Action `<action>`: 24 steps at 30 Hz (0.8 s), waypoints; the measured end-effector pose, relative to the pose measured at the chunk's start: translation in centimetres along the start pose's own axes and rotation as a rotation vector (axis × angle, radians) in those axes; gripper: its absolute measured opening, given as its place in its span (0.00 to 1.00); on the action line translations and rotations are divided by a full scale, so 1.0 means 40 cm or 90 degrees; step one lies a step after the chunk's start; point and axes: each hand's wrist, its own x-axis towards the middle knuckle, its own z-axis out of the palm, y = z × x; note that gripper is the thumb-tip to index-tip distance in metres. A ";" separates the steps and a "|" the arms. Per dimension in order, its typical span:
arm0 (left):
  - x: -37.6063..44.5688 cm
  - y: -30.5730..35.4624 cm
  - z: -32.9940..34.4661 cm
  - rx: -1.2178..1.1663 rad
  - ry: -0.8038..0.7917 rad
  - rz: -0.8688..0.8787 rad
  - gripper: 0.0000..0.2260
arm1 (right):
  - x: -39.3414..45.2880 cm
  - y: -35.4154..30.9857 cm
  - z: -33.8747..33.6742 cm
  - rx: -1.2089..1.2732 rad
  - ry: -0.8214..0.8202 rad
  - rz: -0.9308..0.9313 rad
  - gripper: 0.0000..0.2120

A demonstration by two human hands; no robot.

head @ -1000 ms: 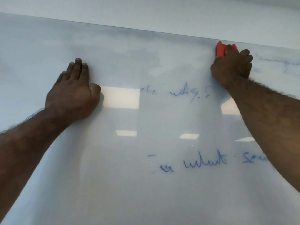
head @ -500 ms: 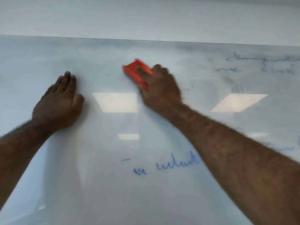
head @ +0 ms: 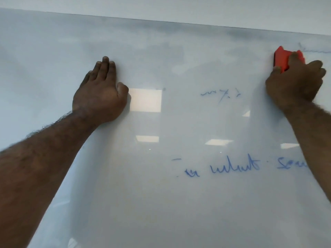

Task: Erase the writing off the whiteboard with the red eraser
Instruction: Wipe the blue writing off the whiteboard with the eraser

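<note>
Two blue scrawls [head: 232, 167] on whiteboard [head: 161, 203]

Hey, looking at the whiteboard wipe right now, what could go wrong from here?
1. The red eraser sits high at the right, so the faint blue scribble and the lower line of writing might get skipped.
2. The left hand rests flat on the whiteboard and may leave smudges.
3. The right hand holds only the eraser's lower part; it might slip.

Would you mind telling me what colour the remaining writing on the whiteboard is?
Blue, seen in the head view: the lower line of writing.
</note>
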 end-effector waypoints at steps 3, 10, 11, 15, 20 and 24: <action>-0.003 0.000 0.003 -0.001 0.003 0.002 0.28 | -0.115 -0.146 -0.004 0.005 -0.021 -0.128 0.27; -0.006 -0.009 -0.005 -0.020 -0.018 0.005 0.33 | -0.467 -0.401 -0.020 0.094 -0.049 -0.438 0.25; -0.007 -0.008 -0.007 -0.024 -0.021 0.003 0.34 | -0.484 -0.403 -0.021 0.101 -0.051 -0.475 0.25; -0.004 -0.006 -0.005 -0.018 -0.015 0.001 0.35 | -0.406 -0.327 -0.031 0.116 -0.081 -0.548 0.25; -0.007 -0.005 -0.003 -0.013 -0.009 -0.001 0.34 | -0.190 -0.093 -0.038 0.039 -0.054 -0.363 0.26; -0.014 0.009 0.001 -0.007 -0.002 -0.001 0.28 | -0.060 0.117 -0.069 -0.038 -0.013 -0.093 0.31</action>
